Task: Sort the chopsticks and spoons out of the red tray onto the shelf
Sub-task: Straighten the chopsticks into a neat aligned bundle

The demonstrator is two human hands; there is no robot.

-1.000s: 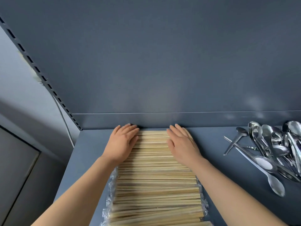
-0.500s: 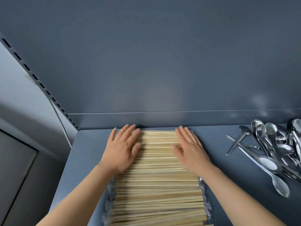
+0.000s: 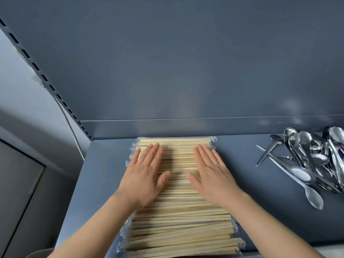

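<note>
Left hand (image 3: 144, 175) flat, palm down, on the left half of the chopsticks (image 3: 182, 224), and right hand (image 3: 212, 174) flat on the right half! Fingers are straight and point at the back wall (image 3: 186, 71), with the thumbs turned in toward each other but apart. Neither grip holds anything; open palms simply rest on the wood. The chopsticks lie side by side in a row across the shelf (image 3: 104, 174), from its front edge up to the back, in what look like clear wrappers (image 3: 133, 146). Well apart to the right, the spoons (image 3: 316, 157) sit in a loose heap on the same shelf.
</note>
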